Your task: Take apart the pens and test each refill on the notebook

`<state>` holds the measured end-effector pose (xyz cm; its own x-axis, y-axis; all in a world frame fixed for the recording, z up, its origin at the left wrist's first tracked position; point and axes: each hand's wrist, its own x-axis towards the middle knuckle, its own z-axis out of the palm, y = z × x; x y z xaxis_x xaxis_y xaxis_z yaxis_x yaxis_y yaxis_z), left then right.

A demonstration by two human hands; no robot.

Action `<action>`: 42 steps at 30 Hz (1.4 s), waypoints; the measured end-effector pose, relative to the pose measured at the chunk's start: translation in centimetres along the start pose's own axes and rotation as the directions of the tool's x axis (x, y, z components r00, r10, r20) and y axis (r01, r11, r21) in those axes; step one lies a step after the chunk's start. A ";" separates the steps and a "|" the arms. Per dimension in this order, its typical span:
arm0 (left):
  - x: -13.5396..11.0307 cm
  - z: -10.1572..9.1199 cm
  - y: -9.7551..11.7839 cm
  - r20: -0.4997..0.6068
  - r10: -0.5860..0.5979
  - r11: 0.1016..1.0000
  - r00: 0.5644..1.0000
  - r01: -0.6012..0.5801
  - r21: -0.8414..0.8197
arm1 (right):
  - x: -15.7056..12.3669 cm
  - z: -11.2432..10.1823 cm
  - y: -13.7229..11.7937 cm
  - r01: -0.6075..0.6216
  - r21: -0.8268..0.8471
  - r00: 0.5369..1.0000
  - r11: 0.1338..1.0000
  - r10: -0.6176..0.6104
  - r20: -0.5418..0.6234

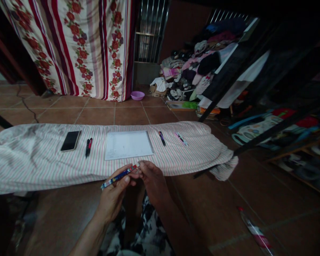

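My left hand (112, 199) is closed around a blue patterned pen (120, 176), held slanting in front of the bench's near edge. At the pen's red end, the fingers of my right hand (154, 180) are pinched together; the exact small part between them is hard to make out. Just beyond my hands lies a spiral notebook (129, 145), its page facing up. Left of it are a red and black pen pair (88, 147) and a phone (70, 140) with a dark screen. Dark pens (162, 138) and pink-white pens (181, 139) lie to its right.
A striped cloth (173, 161) covers the long bench. On the tiled floor lies a bottle (257, 233) with a red cap, at lower right. Farther back are a purple basin (137, 95), a floral curtain (82, 53) and a heap of clothes (192, 67). Dark slanted bars (224, 89) stand at right.
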<state>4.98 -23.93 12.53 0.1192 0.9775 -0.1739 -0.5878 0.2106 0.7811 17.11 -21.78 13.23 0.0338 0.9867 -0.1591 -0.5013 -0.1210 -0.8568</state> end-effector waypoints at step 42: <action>-0.5 -1.5 1.5 0.393 0.163 -0.341 0.905 -0.322 0.883 | -0.4 -0.5 0.7 0.026 -0.179 0.994 0.983 -0.045 -0.100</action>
<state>2.84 -24.11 12.94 0.3267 0.9225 0.2058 0.8687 -0.3788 0.3192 17.17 -22.36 12.41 0.1424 0.9753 -0.1686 -0.3373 -0.1123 -0.9347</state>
